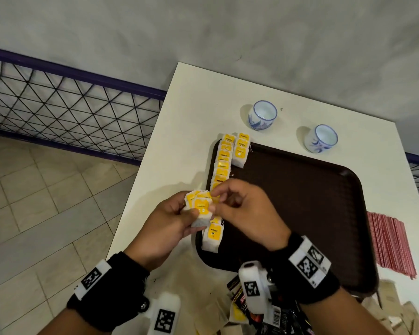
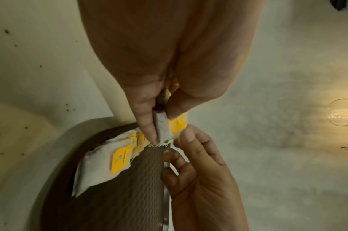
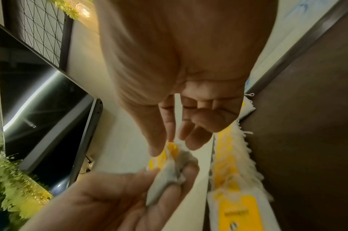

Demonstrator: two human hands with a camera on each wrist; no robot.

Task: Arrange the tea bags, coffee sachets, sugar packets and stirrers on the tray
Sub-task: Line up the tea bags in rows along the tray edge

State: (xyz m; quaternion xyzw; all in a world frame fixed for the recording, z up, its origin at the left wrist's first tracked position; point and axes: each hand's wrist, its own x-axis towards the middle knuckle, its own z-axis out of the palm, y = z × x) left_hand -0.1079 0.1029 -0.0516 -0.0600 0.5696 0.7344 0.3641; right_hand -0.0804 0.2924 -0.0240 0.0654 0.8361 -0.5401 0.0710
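Our left hand (image 1: 169, 223) grips spare tea bags (image 1: 198, 206), our right hand (image 1: 240, 209) pinches one; only tea bags line the tray (image 1: 300, 213), while stirrers (image 1: 390, 245) and sachets (image 1: 264, 310) wait.

head: high, looking down | wrists: close, along fingers | shared: tray (image 1: 300, 201) edge

You see yellow-tagged white tea bags (image 1: 221, 163), a dark brown tray (image 1: 300, 204), blue-patterned white cups (image 1: 262, 115), pink stirrers (image 1: 390, 245).
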